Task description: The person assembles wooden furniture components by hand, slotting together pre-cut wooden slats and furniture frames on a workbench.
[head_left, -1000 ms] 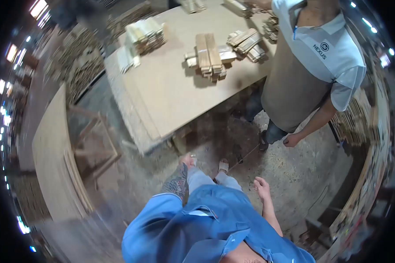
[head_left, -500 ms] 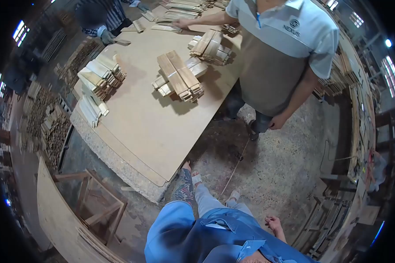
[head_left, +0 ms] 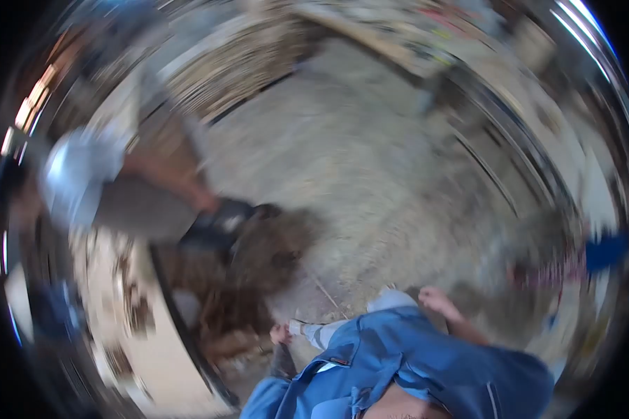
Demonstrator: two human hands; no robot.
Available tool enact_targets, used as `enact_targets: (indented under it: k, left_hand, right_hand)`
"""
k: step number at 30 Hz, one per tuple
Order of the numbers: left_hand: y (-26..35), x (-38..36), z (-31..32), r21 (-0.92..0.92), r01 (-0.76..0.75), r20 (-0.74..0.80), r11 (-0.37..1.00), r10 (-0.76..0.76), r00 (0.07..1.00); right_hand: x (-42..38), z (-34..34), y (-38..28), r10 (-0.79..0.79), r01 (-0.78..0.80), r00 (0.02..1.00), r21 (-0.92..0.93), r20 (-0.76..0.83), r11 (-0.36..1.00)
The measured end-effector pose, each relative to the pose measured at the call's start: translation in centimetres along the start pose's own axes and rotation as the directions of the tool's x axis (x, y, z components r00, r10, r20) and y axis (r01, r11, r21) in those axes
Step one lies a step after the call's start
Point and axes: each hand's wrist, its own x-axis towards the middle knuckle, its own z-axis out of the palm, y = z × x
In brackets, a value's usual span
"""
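The head view is smeared by motion. My left hand [head_left: 281, 334] hangs low beside my leg, left of the blue shirt [head_left: 377, 356]; its fingers are too blurred to read. My right hand [head_left: 435, 300] is held out by my other side above the floor, its fingers curled, and anything inside them is too small to make out. Neither hand touches the table [head_left: 178, 349], which lies at the lower left with blurred wood bundles [head_left: 138, 307] on it.
A person in a light and brown shirt [head_left: 143, 202] stands at the left beside the table. Stacked wood strips [head_left: 237, 63] line the upper left. A dark rack [head_left: 496, 133] is at the upper right. Further right is a blurred blue object [head_left: 608, 250].
The view has swung to the right, so the table and the other person now appear at the left. My left hand, mostly hidden by my arm before, shows more clearly beside my leg.
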Motion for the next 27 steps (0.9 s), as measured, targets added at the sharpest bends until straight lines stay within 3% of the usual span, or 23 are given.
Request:
enact_targets:
  k: [1,2,3,4,5,6,7,8,9,10,11,12,13,14,15,16,17,20,22,24,25,27]
  left_hand:
    - [4.2,0.8,2.0,-0.414,0.519,0.147,0.748,-0.508,0.849]
    - [9.1,1.7,3.2,-0.562,0.820,0.444,0.112,-0.795,0.413]
    - [13.5,4.8,5.4,-0.507,0.837,0.441,0.205,-0.773,0.456]
    - [17.5,8.8,7.5,-0.458,0.841,0.435,0.286,-0.753,0.493]
    - [20.9,12.6,8.2,-0.621,0.646,0.467,0.444,-0.452,0.760]
    - [26.1,19.4,10.4,-0.415,0.033,0.056,0.909,-0.011,0.998]
    - [30.9,26.3,9.9,-0.372,0.029,0.147,0.928,0.028,0.989]
    - [41.5,32.7,6.4,-0.580,0.143,0.206,0.802,-0.025,0.978]
    - [48.8,38.6,4.4,-0.648,0.017,0.038,0.762,0.009,0.999]
    - [59.8,42.2,0.5,-0.742,-0.081,-0.102,0.665,0.007,0.995]
    - [66.4,45.3,-3.5,-0.146,-0.476,-0.375,0.867,0.397,0.838]
    - [76.7,46.6,-7.2,-0.469,-0.502,-0.449,0.727,0.293,0.844]
    - [78.5,49.0,-4.4,-0.479,-0.495,-0.412,0.724,0.313,0.856]
    - [80.7,51.2,-1.8,-0.478,-0.506,-0.389,0.718,0.343,0.855]
    - [82.7,53.4,0.8,-0.479,-0.517,-0.370,0.709,0.371,0.852]
    - [84.6,55.7,3.0,-0.479,-0.530,-0.351,0.699,0.401,0.846]
    - [86.5,58.0,4.8,-0.474,-0.545,-0.330,0.691,0.435,0.838]
    - [92.1,64.0,9.5,-0.458,-0.578,-0.302,0.675,0.494,0.816]
    - [96.6,67.4,12.6,-0.443,-0.610,-0.327,0.656,0.516,0.792]
    - [102.1,71.3,15.4,-0.418,-0.682,-0.375,0.600,0.570,0.731]
    - [105.3,73.4,17.4,-0.417,-0.723,-0.419,0.550,0.590,0.690]
    - [110.9,77.6,21.6,-0.404,-0.790,-0.508,0.461,0.605,0.613]
  right_hand:
    - [-0.3,-2.5,3.6,-0.005,0.004,1.000,-0.094,-0.007,0.996]
    - [-2.5,-5.0,2.8,-0.016,0.011,0.988,-0.037,-0.153,0.999]
    - [-2.0,-7.3,4.5,0.075,-0.086,0.991,-0.092,-0.114,0.992]
    - [-1.7,-9.1,5.8,0.142,-0.143,0.982,-0.004,-0.124,0.990]
    - [-1.3,-9.9,7.6,-0.055,0.056,0.976,-0.005,-0.211,0.998]
    - [-1.1,-12.1,7.7,-0.127,0.154,0.960,0.092,-0.251,0.984]
    - [0.2,-14.7,7.1,-0.198,0.257,0.935,0.179,-0.293,0.950]
    - [1.1,-17.7,5.3,-0.248,0.352,0.907,0.287,-0.342,0.891]
    - [0.7,-22.7,0.6,-0.112,0.225,0.961,0.480,-0.254,0.848]
    - [0.9,-27.4,-3.3,-0.240,0.408,0.894,0.469,-0.378,0.783]
    - [-0.3,-32.2,-9.0,-0.156,0.416,0.834,0.419,-0.529,0.807]
    - [-0.4,-38.3,-12.4,-0.276,0.450,0.828,0.286,-0.488,0.846]
    - [-2.9,-43.1,-17.6,-0.395,0.632,0.695,0.248,-0.601,0.734]
    - [-5.2,-47.2,-21.8,-0.418,0.693,0.628,0.227,-0.656,0.684]
    - [-6.4,-51.1,-24.3,-0.560,0.797,0.457,0.039,-0.691,0.602]
    - [-7.4,-53.7,-27.1,-0.613,0.925,0.259,0.009,-0.746,0.379]
    - [-6.9,-57.8,-28.6,-0.805,0.906,-0.070,-0.375,-0.589,0.195]
    - [-5.9,-66.0,-26.4,-0.768,0.871,-0.009,-0.381,-0.641,0.308]
    - [-9.3,-69.7,-23.0,-0.760,0.841,0.019,-0.400,-0.650,0.364]
    - [-7.9,-73.8,-23.3,-0.745,0.801,-0.008,-0.451,-0.667,0.395]
    - [-1.9,-75.1,-29.9,-0.749,0.766,-0.037,-0.500,-0.661,0.404]
    - [-0.8,-79.1,-29.1,-0.763,0.695,-0.085,-0.587,-0.640,0.415]
